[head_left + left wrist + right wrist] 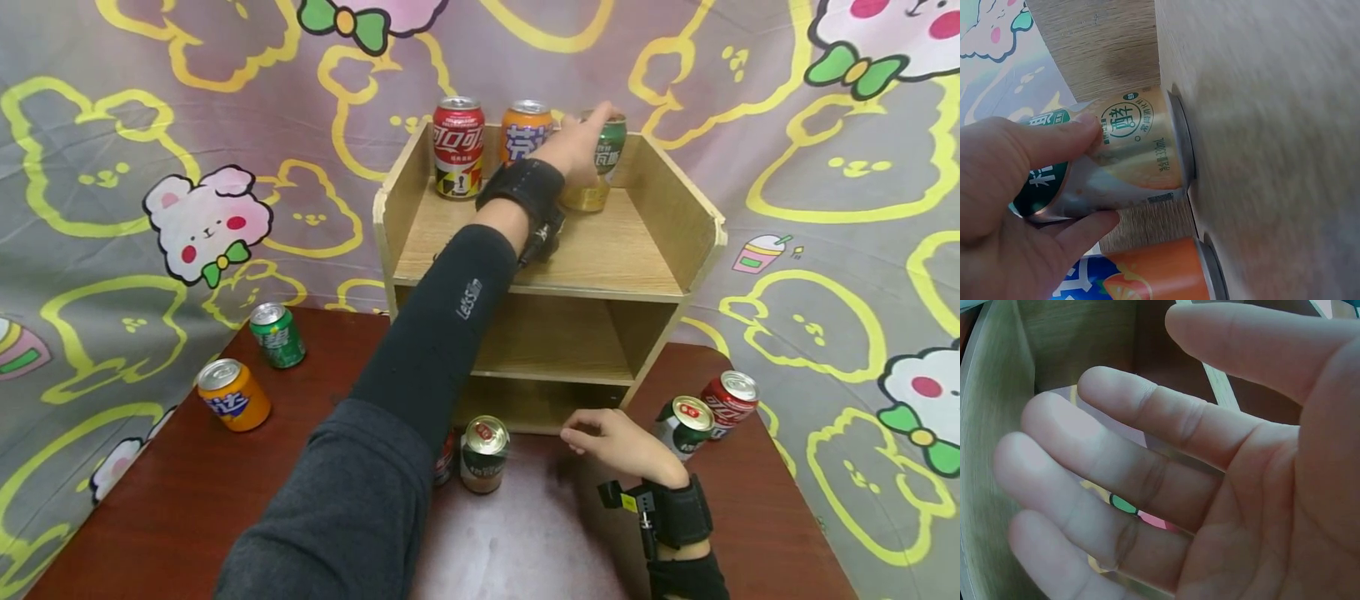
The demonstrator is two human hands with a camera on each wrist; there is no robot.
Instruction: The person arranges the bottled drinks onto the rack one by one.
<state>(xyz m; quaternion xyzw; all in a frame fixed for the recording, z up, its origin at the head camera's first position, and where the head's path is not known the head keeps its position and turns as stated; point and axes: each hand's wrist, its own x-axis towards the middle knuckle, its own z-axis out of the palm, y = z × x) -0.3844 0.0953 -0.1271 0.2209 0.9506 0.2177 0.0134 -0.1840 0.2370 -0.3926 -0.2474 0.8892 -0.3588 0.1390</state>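
Observation:
My left hand grips a green and gold drink can on the top shelf of a small wooden rack. In the left wrist view the thumb and fingers wrap the can, whose base meets the shelf board. Beside it stand an orange soda can, partly covered by my hand, and a red cola can. My right hand hovers by the lower right front of the rack. Its fingers are loosely bent and hold nothing.
On the brown table, a green can and orange can stand left. A green-brown can stands in front, beside a red can mostly hidden by my sleeve. Right are a dark green can and red can.

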